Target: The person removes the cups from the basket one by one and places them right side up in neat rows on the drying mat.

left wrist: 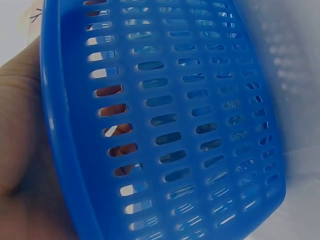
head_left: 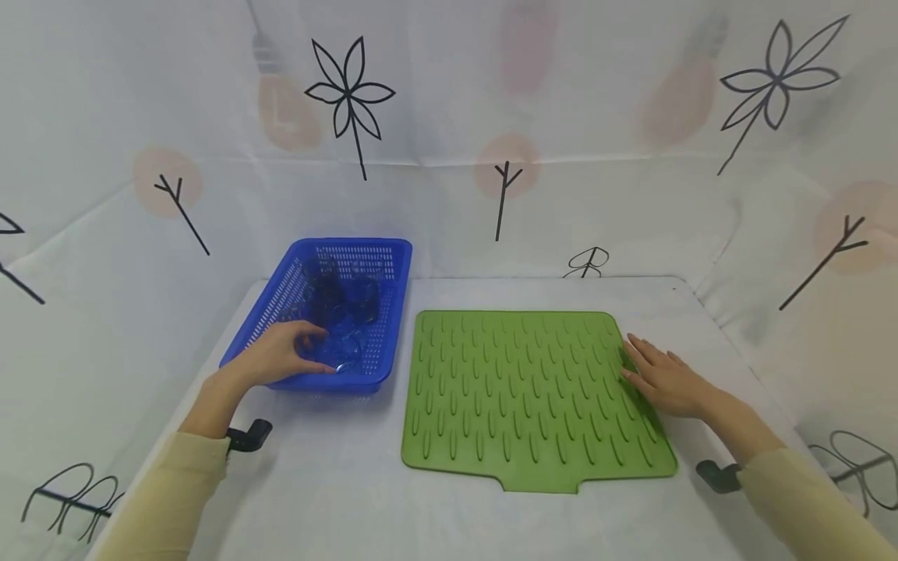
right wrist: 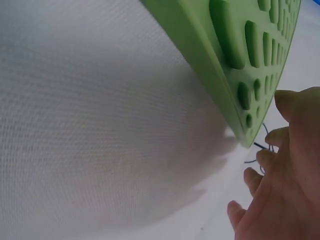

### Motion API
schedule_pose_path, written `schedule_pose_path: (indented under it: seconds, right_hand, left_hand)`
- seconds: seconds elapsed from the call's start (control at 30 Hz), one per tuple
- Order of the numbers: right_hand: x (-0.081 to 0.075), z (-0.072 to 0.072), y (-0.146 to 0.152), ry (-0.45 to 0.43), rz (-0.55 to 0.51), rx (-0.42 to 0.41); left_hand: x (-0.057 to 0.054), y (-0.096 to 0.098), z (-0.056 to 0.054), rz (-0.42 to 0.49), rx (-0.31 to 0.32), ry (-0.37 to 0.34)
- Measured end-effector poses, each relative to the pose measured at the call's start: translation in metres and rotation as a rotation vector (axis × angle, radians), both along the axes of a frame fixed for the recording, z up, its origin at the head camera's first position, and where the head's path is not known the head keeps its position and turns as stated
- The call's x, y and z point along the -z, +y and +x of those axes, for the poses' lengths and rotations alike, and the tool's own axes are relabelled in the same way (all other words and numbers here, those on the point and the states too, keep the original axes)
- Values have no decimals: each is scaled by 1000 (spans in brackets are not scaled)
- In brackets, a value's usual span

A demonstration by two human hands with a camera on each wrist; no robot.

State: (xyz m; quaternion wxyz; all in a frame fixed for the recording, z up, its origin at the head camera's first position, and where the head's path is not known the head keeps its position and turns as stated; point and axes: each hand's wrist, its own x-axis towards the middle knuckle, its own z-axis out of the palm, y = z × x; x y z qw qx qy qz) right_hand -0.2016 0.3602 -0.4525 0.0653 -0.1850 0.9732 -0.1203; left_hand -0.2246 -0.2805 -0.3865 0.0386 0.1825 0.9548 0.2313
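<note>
My left hand (head_left: 281, 354) reaches over the near left rim of a blue perforated plastic basket (head_left: 394, 312). Its thumb points along the near rim, beside a small shiny clear piece (head_left: 344, 366), and the fingers bend into the basket, with a gap between them and the thumb. Clear, glossy items (head_left: 347, 335) and darker ones (head_left: 326, 292) lie inside. In the left wrist view the basket wall (left wrist: 165, 120) covers most of the fingers. My right hand (head_left: 666, 382) lies with fingers extended at the right edge of a green ridged mat (head_left: 519, 389); the right wrist view shows these fingers spread.
A white-covered table (head_left: 351, 483) carries the basket at left and the mat at right of centre. The mat has a short tab (head_left: 540, 485) on its near edge. A white curtain (head_left: 449, 140) with plant drawings rises behind and at both sides.
</note>
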Motion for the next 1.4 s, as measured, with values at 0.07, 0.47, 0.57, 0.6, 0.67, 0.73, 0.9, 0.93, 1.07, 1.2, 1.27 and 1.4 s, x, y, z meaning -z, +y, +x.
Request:
schedule_pose_path:
  seconds: [0.07,0.47,0.57,0.6,0.67,0.73,0.9,0.93,1.07,1.2,1.27,1.4]
  right_hand:
    - [0,1,0,-15,-12,0]
    - [12,1,4,-31,-48,-22]
    - [11,1,4,-60,-62,-21]
    - [10,1,4,-69,-69,-21]
    - [9,1,3,-87,-85,-16]
    - [9,2,2,-93,-95,-17]
    - [9,1,0,-93,-94,-19]
    - [9,2,0,-94,-94,-18]
    - [12,1,1,-91,-86,-19]
    - [14,1,1,-90,-86,-22]
    - [15,1,1,-80,-95,-30]
    - [20,2,4,-27,-117,-53]
  left_hand:
    - [0,0,-1,-9,3,-10]
    - [-1,0,-10,-54,21,-95]
    - [-2,1,-12,-56,30,-109]
    - [-2,1,-12,-56,33,-114]
    - [-3,1,-13,-57,36,-120]
    - [-3,2,-13,-57,36,-126]
    - [-3,1,-14,-64,30,-129]
    - [-3,1,-14,-64,29,-129]
    - [-1,1,-14,-63,33,-126]
    - [-1,1,-13,-59,39,-121]
    - [-1,1,-13,-56,44,-117]
    - [-2,3,-15,-50,60,-118]
